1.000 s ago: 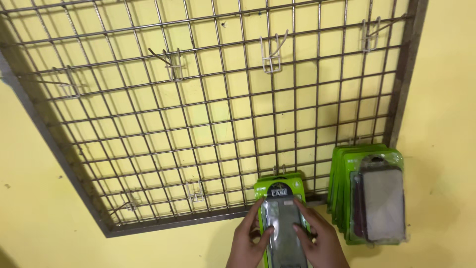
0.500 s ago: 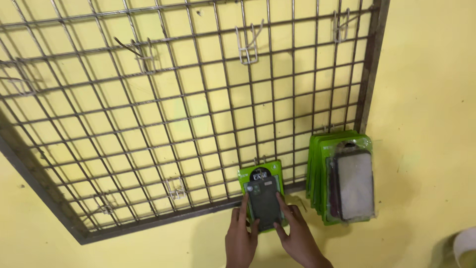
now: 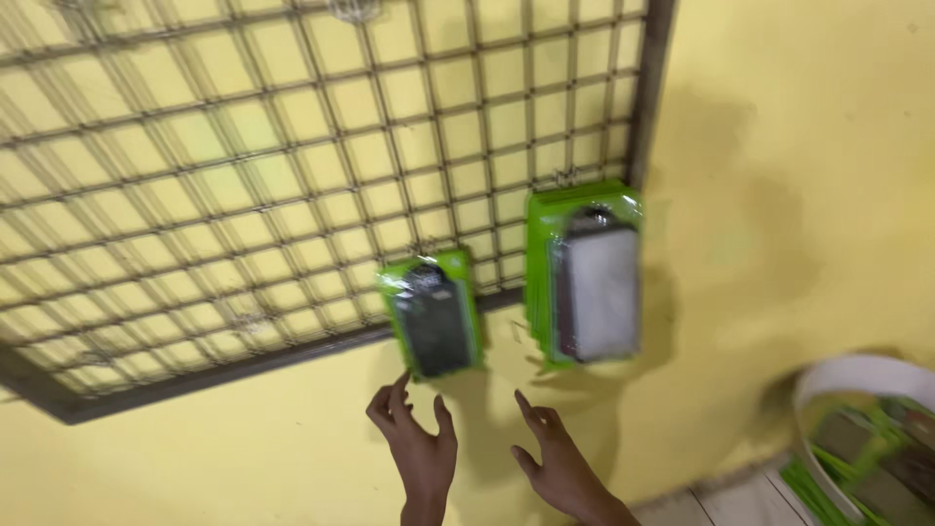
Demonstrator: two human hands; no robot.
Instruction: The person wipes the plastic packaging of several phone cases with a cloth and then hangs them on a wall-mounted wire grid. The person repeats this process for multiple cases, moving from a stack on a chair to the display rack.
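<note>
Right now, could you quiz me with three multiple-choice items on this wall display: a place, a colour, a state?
1. Where does the dark phone-case pack hang?
A. at the lower edge of the wire grid
B. on the floor
C. at the grid's top left corner

2. What colour is the wall?
A. blue
B. yellow
C. white

3. How are the left hand and right hand?
A. both gripping the pack
B. both open and empty, below the pack
C. out of view

Answers: 1 A, it hangs by the bottom frame bar; 2 B, yellow all around; 3 B, fingers spread, touching nothing.

Glossy plastic package point(image 3: 431, 314), metal grid point(image 3: 292, 175)
</note>
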